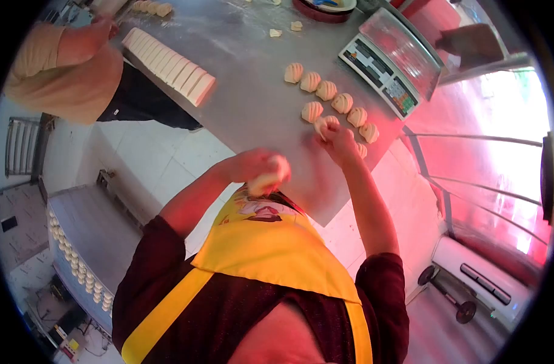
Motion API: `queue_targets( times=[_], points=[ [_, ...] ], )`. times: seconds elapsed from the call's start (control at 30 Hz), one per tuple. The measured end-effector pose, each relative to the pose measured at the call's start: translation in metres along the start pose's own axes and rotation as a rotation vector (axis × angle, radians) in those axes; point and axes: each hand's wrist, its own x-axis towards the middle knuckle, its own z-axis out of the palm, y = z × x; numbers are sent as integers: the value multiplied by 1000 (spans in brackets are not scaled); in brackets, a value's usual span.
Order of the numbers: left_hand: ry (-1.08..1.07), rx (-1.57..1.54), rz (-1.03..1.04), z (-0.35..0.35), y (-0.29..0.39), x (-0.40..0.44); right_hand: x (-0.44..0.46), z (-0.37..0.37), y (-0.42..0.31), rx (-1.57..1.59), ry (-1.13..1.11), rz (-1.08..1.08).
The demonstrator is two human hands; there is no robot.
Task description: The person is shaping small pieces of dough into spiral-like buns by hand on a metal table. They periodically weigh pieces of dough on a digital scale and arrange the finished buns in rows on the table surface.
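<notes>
My left hand (258, 168), blurred by motion, is closed round a pale dough roll (266, 183) in front of the yellow apron. Over the steel table, the fingers of my right hand (339, 143) grip another dough roll (321, 123), at the near end of a short row. Around that hand lie several ridged dough rolls (343, 103) in two rows, and one (362, 150) is partly hidden behind my right wrist.
A digital scale (374, 70) stands right of the rolls on the steel table (246, 67). A sliced dough slab (167, 65) lies left, beside a co-worker (77, 79). A round bowl (325, 11) sits at the far edge. Lower left, a tray (95, 224) bears several dough pieces.
</notes>
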Motion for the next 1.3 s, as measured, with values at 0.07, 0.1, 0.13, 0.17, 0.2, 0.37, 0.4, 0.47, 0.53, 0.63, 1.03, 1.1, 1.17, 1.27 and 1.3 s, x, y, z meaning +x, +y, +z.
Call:
queue_targets(
  times=[0.07,0.1,0.13,0.17,0.2,0.37,0.4,0.47,0.53,0.63,1.03,1.1,1.17,1.27,1.3],
  points=[
    [198,-249,42,-14,-15,10,29,31,-32,202,-202,-80],
    [290,-377,54,-20,-24,17,39,50,-52,195,-177,-120],
    [310,-401,95,-24,-28,26,45,68,-72,188,-149,-158],
    [368,-443,160,-23,-27,33,48,78,-82,179,-125,-196],
    [427,-477,232,-24,-22,40,52,76,-73,63,-123,-128],
    [726,-382,480,-34,-6,70,7,73,2,-162,-195,-28],
    [779,-235,462,-34,-4,72,2,73,9,-162,-156,-57],
    [830,-50,377,-38,-1,75,-2,67,6,-290,-46,-83],
    [832,11,251,-46,-1,72,-11,62,-7,-427,-14,-222],
    [857,-103,129,-46,-4,77,-27,60,-10,-876,-18,-657],
    [826,888,321,-25,-33,97,-60,33,19,-157,42,-39],
    [724,372,95,-31,-33,95,-75,27,16,-452,-165,-237],
    [682,211,-24,-32,-36,99,-82,23,10,-690,-161,-349],
    [718,621,30,-33,-52,106,-85,21,16,-860,-33,-408],
    [716,834,109,-33,-56,109,-86,21,18,-887,27,-407]
  ],
)
